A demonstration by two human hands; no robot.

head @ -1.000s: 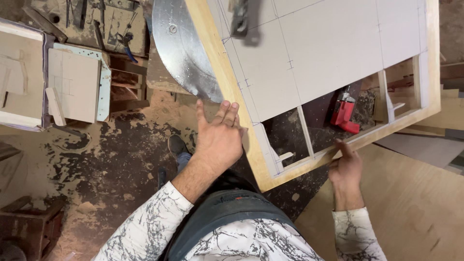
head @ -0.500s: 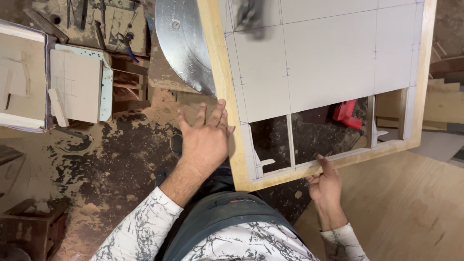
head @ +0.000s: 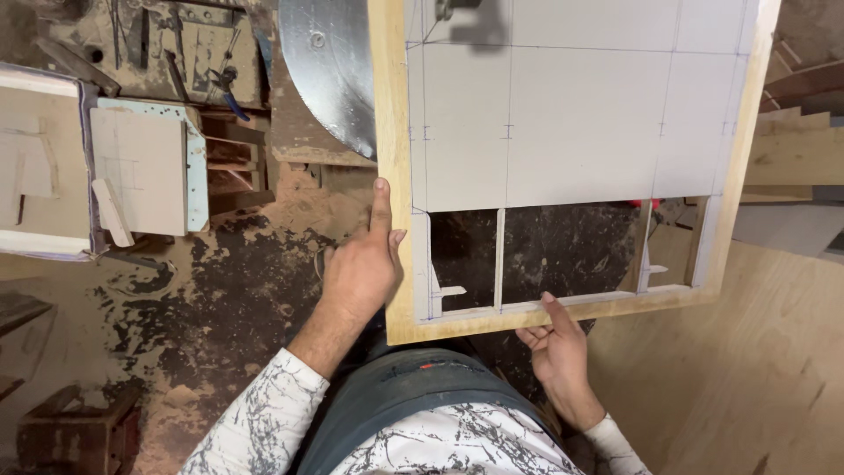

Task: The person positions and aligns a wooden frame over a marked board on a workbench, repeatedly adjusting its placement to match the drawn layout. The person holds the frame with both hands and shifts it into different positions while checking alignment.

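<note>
I hold a large wooden frame [head: 391, 105] with a pale grey panel [head: 571, 123] fitted in it, marked with thin pencil lines. Its near end is open, split by thin slats [head: 498, 255] into gaps that show the dark floor. My left hand [head: 360, 268] presses against the frame's left rail, index finger stretched along it. My right hand [head: 554, 347] grips the near bottom rail from below, thumb on top.
The floor [head: 229, 290] is covered in sawdust. A curved metal sheet [head: 334, 70] lies beyond the frame's left edge. Boards and a pale box [head: 141, 167] sit at the left, with tools [head: 202, 62] above them. A plywood sheet [head: 756, 369] lies at the right.
The frame has swung and shifted so its near rail lies level in front of me. My left hand moved from an open palm to lying along the left rail. The right hand stays on the near rail.
</note>
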